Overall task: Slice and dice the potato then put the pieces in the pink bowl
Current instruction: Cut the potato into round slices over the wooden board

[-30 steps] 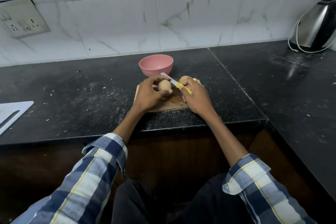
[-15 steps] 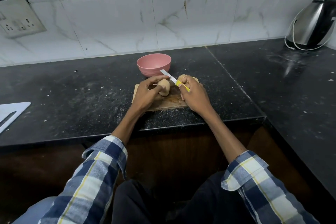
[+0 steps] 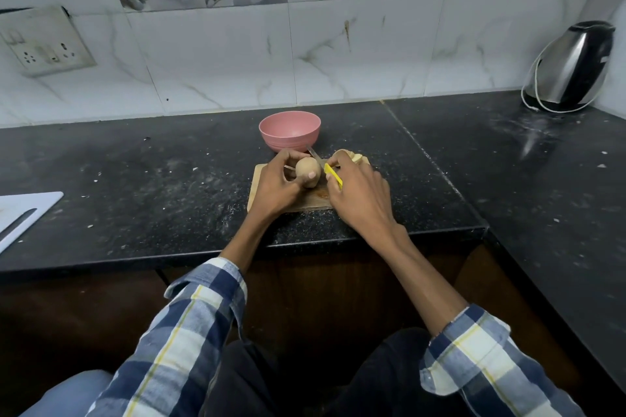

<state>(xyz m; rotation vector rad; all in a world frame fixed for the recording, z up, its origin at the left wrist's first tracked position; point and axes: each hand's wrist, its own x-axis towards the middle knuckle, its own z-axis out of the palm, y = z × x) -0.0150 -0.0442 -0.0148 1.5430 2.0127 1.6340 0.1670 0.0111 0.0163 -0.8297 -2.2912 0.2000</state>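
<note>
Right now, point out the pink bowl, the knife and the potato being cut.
pink bowl (image 3: 271, 133), head view, outer left wall.
knife (image 3: 333, 176), head view, yellow handle.
potato (image 3: 306, 168), head view, skin between the fingers.

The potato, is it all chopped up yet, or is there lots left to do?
Not yet. A few cut pieces lie on the wooden board behind the right hand. Right now the left hand holds the potato while the right hand works the yellow-handled knife against it. The pink bowl looks empty, so dicing and filling it remain.
</note>
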